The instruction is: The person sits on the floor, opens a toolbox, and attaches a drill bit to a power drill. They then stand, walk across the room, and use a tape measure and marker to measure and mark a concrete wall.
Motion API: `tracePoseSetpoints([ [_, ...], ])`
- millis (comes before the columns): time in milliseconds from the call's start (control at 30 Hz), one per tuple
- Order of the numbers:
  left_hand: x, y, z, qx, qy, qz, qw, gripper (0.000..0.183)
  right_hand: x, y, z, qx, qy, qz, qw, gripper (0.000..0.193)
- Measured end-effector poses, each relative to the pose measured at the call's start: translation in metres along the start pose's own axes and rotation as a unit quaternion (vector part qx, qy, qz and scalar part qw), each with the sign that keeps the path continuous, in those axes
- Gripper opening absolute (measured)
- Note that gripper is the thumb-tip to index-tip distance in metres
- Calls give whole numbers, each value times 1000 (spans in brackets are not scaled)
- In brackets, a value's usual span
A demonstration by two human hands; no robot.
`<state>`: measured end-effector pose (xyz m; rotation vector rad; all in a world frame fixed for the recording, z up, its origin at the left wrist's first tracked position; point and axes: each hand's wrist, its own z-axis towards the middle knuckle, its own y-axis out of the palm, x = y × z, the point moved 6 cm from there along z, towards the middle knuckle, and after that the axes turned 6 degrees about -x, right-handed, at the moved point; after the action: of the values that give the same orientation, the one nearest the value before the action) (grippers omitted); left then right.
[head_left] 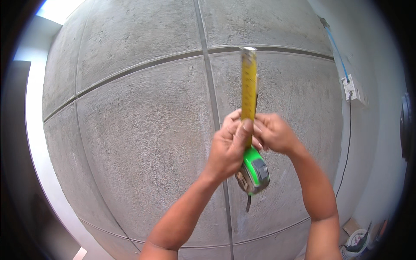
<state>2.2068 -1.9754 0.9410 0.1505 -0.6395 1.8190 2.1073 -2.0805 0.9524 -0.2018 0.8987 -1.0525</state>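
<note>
A tape measure with a green and grey case (255,173) hangs just below my hands, in front of the grey wall. Its yellow blade (248,89) is drawn out and points upward, the metal end hook blurred near a horizontal groove. My left hand (232,141) is closed on the blade, thumb pressed flat across it above the case. At the blade's right edge my right hand (273,133) is closed, fingers bent in behind it; what they pinch is hidden. A thin stick (258,84) with a pale tip rises behind the blade, close to the right fingertips.
Rough concrete-like wall panels (143,143) with dark grooves (210,86) fill the view. On the right side wall sits a white socket box (354,90) with a blue conduit (337,52) and a hanging black cable (346,151). A white bucket (357,242) stands at lower right.
</note>
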Motion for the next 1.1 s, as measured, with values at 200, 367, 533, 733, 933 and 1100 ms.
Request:
tracePoseSetpoints([
  [200, -24, 30, -23, -23, -64, 3, 998, 44, 26, 23, -48, -36, 8, -51, 998, 36],
  [367, -21, 46, -32, 76, -11, 150, 986, 38, 102, 68, -85, 18, 30, 459, 888, 52],
  [533, -17, 78, -40, 75, -3, 370, 926, 29, 105, 112, -134, 25, 47, 703, 709, 57],
  [733, -18, 85, -42, 37, 102, 531, 840, 28, 110, 104, -143, -105, 125, 599, 784, 53],
  [933, 22, 35, -34, 68, 87, 531, 840, 28, 65, -9, -84, 121, 69, 97, 985, 36],
  [1100, 74, -30, -37, 118, 95, 539, 828, 34, 17, -132, -2, 277, -5, -381, 882, 30],
])
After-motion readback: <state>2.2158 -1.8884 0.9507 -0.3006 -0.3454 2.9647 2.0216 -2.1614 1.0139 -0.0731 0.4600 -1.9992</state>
